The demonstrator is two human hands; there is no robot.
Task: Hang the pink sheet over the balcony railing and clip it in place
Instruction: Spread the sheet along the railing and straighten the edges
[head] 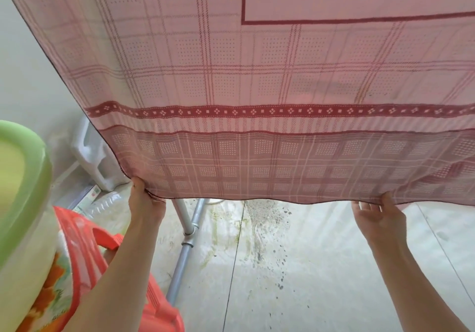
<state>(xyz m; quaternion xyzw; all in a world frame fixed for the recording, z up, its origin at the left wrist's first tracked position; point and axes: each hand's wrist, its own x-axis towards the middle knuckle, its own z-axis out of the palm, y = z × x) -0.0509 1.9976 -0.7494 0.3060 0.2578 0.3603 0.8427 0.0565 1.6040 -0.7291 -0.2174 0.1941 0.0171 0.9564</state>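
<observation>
The pink sheet (257, 79), checked with dark red bands, hangs down in front of me and fills the upper two thirds of the head view. My left hand (144, 203) pinches its bottom hem near the left corner. My right hand (380, 216) grips the same hem further right, fingers curled under the cloth. The hem is stretched between both hands and sags a little in the middle. The sheet hides whatever it hangs from, and no clip is in view.
A metal pole (186, 249) with a joint slants across the stained concrete floor (295, 267) below the hem. At the left stand a green basin (23, 190), a red plastic stool (84, 241) and a white jug (100, 162) by the wall.
</observation>
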